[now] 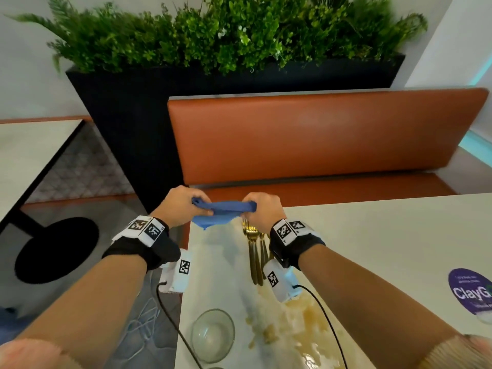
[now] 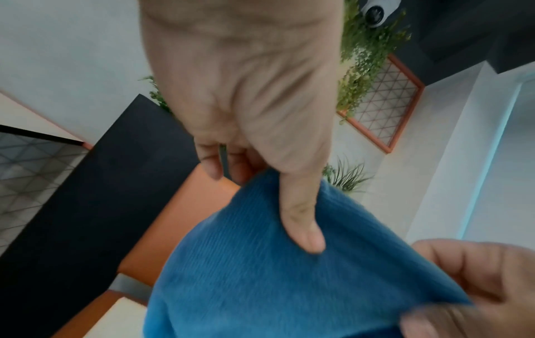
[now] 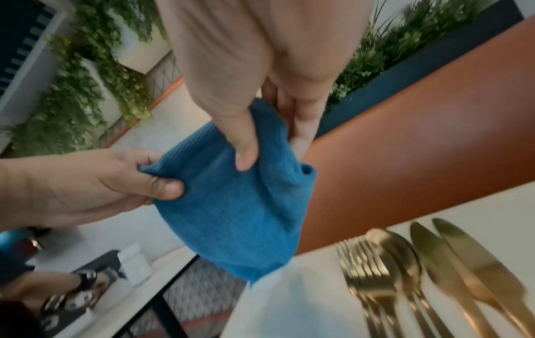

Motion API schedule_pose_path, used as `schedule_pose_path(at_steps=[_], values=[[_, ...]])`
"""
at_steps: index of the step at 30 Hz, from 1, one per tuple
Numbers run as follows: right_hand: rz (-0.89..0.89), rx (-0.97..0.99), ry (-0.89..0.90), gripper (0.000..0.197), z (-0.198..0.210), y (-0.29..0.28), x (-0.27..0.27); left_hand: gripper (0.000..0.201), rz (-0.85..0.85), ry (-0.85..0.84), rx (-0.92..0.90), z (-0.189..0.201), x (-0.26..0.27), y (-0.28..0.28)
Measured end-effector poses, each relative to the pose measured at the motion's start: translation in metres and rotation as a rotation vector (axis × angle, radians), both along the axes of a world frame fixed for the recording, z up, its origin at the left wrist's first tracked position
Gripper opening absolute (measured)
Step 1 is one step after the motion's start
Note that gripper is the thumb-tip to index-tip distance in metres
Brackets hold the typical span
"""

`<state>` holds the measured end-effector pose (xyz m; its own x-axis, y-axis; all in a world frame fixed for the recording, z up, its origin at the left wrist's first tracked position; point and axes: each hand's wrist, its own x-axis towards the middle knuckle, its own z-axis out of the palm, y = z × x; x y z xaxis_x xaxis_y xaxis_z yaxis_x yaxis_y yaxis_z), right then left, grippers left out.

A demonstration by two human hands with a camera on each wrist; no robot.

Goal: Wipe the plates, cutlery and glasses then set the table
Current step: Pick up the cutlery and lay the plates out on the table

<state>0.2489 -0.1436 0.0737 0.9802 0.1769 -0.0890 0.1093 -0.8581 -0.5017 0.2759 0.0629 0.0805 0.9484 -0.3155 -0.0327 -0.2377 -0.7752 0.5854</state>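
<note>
Both hands hold a blue ribbed microfibre cloth [image 1: 222,212] stretched between them above the far edge of the pale desk [image 1: 372,249]: the left hand [image 1: 183,205] and the right hand [image 1: 263,209] each pinch one end between thumb and fingers, probably to open or refold it for wiping. The gold forks, spoons and knives [image 3: 428,269] lie bunched just under the right hand, and a clear glass bowl [image 1: 213,334] sits nearer the person, likely staged for wiping.

Fork [image 1: 251,235] heads partly hidden behind right hand [image 1: 262,210]; glass [image 1: 213,334] near bottom edge, second rim cut off; knives [image 3: 474,269] blurred.

Orange bench [image 1: 314,137] (planter [image 1: 127,107] apparently behind)
</note>
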Motion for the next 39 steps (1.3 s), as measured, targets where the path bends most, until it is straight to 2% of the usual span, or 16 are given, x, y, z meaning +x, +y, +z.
schedule_pose_path(at_steps=[2, 6, 8, 10, 12, 15, 16, 18, 20, 23, 27, 30, 33, 37, 39], values=[[0.127, -0.126, 0.115, 0.024, -0.02, 0.003, -0.008, 0.011, -0.064, 0.181, 0.128, -0.015, -0.005, 0.009], [0.272, -0.149, 0.299, 0.025, -0.056, 0.006, -0.031, 0.017, -0.169, 0.543, 0.295, -0.058, -0.012, 0.018], [0.295, -0.138, 0.409, 0.029, -0.065, 0.007, -0.036, 0.014, -0.187, 0.674, 0.311, -0.07, -0.016, 0.02], [0.274, -0.117, 0.45, 0.032, -0.07, 0.008, -0.034, 0.01, -0.138, 0.721, 0.256, -0.074, -0.016, 0.022], [0.162, -0.058, 0.381, 0.035, -0.073, 0.01, -0.027, 0.024, -0.043, 0.651, 0.232, -0.075, -0.011, 0.025], [-0.033, 0.043, 0.295, 0.046, -0.067, 0.015, -0.019, 0.044, 0.113, 0.426, 0.307, -0.08, -0.005, 0.03], [-0.019, 0.025, 0.288, 0.049, -0.066, 0.015, -0.019, 0.052, 0.156, 0.383, 0.312, -0.084, -0.006, 0.031], [0.123, -0.083, 0.3, 0.051, -0.064, 0.017, -0.023, 0.057, 0.154, 0.323, 0.327, -0.091, -0.009, 0.03], [0.28, -0.242, 0.357, 0.049, -0.066, 0.022, -0.034, 0.045, 0.032, 0.282, 0.378, -0.099, -0.016, 0.023], [0.383, -0.356, 0.439, 0.053, -0.084, 0.025, -0.046, 0.031, -0.141, 0.353, 0.477, -0.111, -0.029, 0.01], [0.392, -0.397, 0.483, 0.058, -0.09, 0.024, -0.048, 0.034, -0.157, 0.413, 0.541, -0.114, -0.03, 0.006], [0.259, -0.283, 0.482, 0.061, -0.071, 0.017, -0.049, 0.04, -0.142, 0.415, 0.541, -0.097, -0.024, -0.001], [0.148, -0.187, 0.389, 0.049, -0.034, -0.003, -0.056, 0.037, -0.156, 0.333, 0.483, -0.066, -0.017, -0.025], [0.014, -0.091, 0.26, 0.038, 0.025, -0.058, -0.082, 0.037, -0.213, 0.207, 0.418, -0.009, -0.017, -0.084], [-0.119, 0.018, 0.255, 0.035, 0.043, -0.094, -0.103, 0.037, -0.255, 0.191, 0.335, 0.016, -0.03, -0.122]])
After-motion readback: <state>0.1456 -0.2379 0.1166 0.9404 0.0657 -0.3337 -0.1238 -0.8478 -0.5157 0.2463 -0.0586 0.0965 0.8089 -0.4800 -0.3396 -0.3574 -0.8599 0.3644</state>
